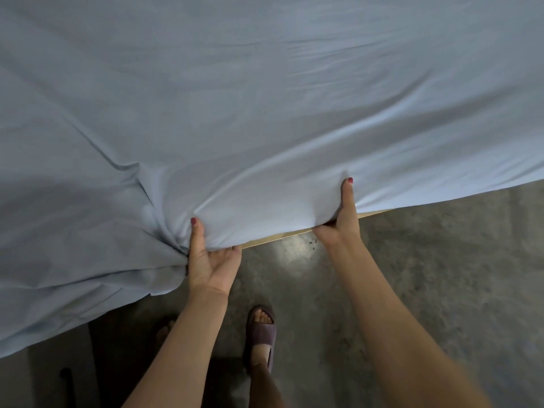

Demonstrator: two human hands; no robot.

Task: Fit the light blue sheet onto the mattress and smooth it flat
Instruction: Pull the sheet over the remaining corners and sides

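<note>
The light blue sheet (265,98) covers the whole bed and fills the upper part of the head view. The mattress is hidden under it. My left hand (209,260) grips the sheet's near edge, thumb on top and fingers tucked beneath, with cloth bunched into deep folds just left of it. My right hand (341,216) grips the same edge further right, its thumb lying up along the cloth and its fingers underneath. Between my hands the sheet is pulled taut; long creases run from them toward the upper right. Left of my left hand the sheet hangs loosely over the bed's side.
A thin pale wooden edge of the bed base (282,235) shows under the sheet between my hands. Grey concrete floor (441,260) lies below and to the right. My foot in a purple slipper (260,334) stands close to the bed.
</note>
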